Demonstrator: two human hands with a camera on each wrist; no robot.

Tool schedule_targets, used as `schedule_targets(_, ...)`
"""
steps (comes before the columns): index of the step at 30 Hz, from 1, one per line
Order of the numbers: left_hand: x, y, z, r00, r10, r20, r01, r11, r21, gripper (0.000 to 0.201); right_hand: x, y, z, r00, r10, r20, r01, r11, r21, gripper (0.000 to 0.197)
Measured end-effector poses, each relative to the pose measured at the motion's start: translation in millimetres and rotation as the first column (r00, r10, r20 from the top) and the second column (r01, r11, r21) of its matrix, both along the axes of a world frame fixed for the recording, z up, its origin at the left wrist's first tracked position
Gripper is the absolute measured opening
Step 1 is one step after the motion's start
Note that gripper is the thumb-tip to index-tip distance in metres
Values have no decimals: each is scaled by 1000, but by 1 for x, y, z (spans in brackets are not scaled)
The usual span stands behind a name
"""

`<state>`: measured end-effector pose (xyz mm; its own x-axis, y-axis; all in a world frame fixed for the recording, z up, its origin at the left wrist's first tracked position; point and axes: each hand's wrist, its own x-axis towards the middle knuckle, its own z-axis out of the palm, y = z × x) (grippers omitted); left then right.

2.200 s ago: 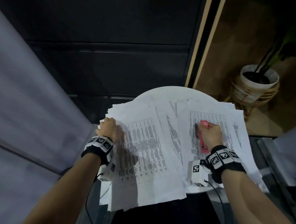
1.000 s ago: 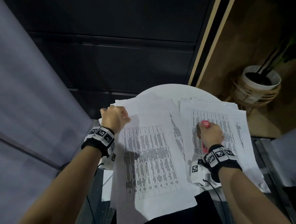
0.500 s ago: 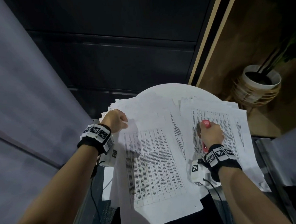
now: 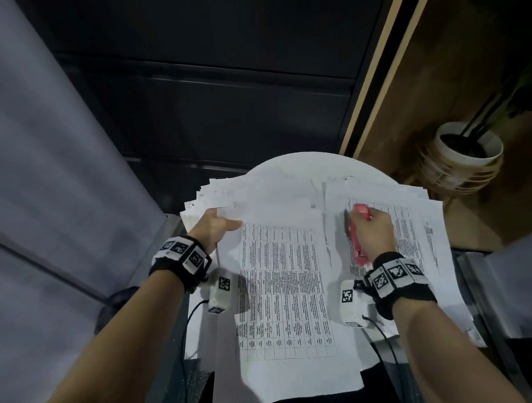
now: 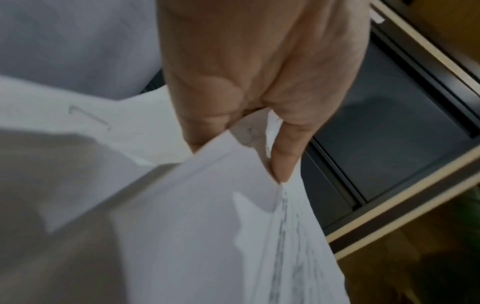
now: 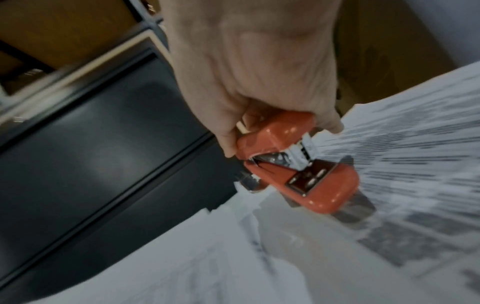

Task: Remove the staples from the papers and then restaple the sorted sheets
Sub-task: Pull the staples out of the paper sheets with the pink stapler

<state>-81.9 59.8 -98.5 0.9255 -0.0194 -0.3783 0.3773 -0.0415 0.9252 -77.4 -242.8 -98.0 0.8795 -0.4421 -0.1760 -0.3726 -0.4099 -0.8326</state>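
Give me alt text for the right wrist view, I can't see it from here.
The right hand grips a red stapler just above printed papers spread below it; whether it touches them is unclear. The stapler's metal nose points down toward the sheets, with a dark cabinet behind. The picture is blurred.

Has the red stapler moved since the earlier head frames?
No. The red stapler, held in the right hand, sits on the same printed right-hand paper stack on the round white table.
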Motion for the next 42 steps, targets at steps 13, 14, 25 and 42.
schedule_targets(13,13,-10,-4,960,-63,-273,71,997,19,59,-13,121,-19,909,417,14,-417,904,100,39)
schedule_targets(14,17,-9,-15,955,-36,-296,49,998,37,76,-12,124,-21,909,418,11,-417,905,86,40)
schedule_targets(25,14,-35,-13,942,192,-275,-132,966,221,78,-10,144,-35,959,282,-2,-281,954,-100,27)
schedule_targets(42,14,-38,-15,936,173,-307,-101,966,240,78,-5,141,-32,947,316,-62,-319,947,-46,39)
